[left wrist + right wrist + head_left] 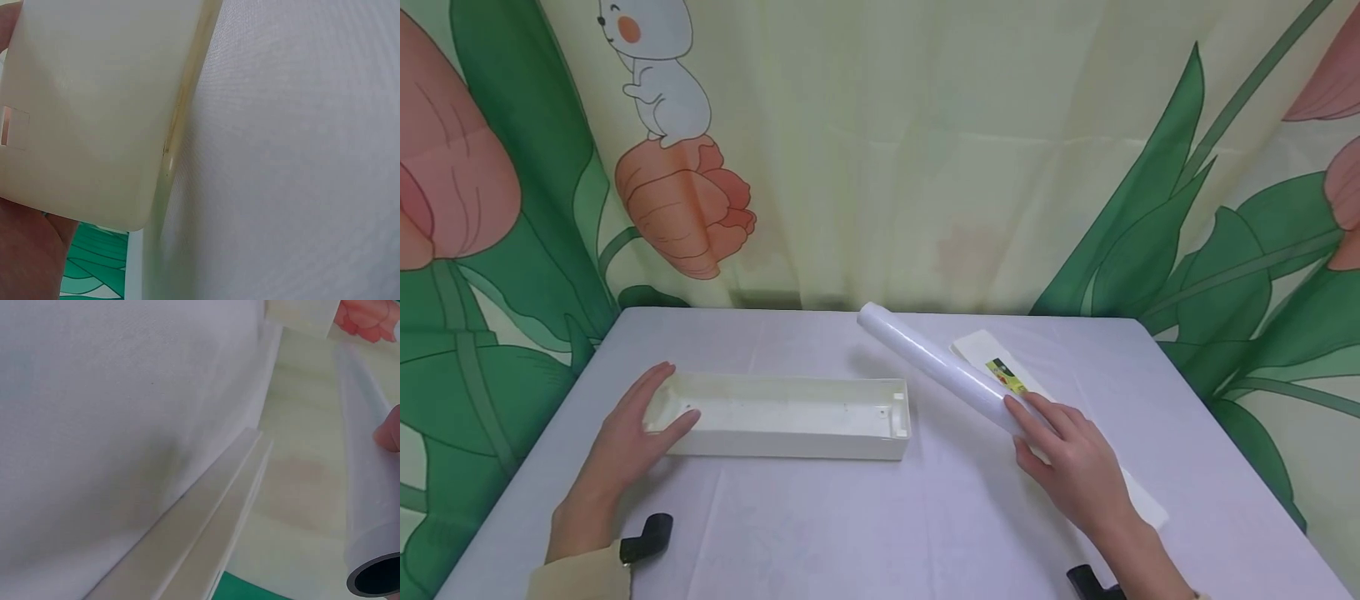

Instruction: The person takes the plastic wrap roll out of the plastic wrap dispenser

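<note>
A long white plastic box (790, 446) lies crosswise on the table, its open top facing up. My left hand (628, 442) grips its left end, the thumb on the near rim and the fingers round the far side. The box's end wall (94, 137) fills much of the left wrist view. To the right, my right hand (1075, 467) holds a roll of clear plastic wrap (932, 358) slantwise above the table, far end pointing left. Its dark hollow core (378, 576) shows in the right wrist view.
Under the roll lies a long white lid-like piece (973, 343) with a green and yellow label (1003, 375), partly covered by the right hand. A white cloth covers the table (820, 517). Behind its far edge hangs a printed curtain (880, 167).
</note>
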Motion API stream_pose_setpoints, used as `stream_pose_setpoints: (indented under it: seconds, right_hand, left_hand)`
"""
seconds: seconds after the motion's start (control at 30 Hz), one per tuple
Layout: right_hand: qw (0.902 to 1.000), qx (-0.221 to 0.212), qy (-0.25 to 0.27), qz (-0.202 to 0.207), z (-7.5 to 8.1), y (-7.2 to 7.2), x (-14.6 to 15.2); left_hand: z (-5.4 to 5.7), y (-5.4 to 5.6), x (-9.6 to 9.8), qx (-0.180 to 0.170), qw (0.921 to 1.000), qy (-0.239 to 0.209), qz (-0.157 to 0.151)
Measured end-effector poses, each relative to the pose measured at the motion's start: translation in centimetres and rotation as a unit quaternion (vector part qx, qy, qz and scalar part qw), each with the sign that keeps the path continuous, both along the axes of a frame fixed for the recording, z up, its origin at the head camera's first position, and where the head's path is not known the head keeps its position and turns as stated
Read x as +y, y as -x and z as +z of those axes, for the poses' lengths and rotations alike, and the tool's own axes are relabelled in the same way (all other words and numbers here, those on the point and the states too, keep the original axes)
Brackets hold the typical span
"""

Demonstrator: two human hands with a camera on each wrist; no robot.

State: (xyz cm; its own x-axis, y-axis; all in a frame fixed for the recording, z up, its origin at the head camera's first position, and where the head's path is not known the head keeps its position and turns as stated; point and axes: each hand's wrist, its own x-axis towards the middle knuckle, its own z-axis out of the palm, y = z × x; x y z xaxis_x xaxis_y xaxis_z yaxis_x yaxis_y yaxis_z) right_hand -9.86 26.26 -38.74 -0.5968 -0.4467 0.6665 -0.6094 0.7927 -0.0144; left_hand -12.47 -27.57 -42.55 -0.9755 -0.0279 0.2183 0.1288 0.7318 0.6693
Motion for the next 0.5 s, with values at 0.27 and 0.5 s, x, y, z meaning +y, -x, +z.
stream_pose_setpoints:
  seconds: [0.27,0.5]
  right_hand:
    - [0.9996,-0.019,0.006,-0.021,-0.9,-0.8,0.5]
    - [0.9988,-0.018,0.007,-0.046,-1.5,-1.2,1.0]
  left_hand:
    - [0.0,0.0,-0.1,-0.004,1.0000,-0.002,0.003]
    - [0.1,-0.1,0.1,-0.014,0.9999,-0.004,0.005]
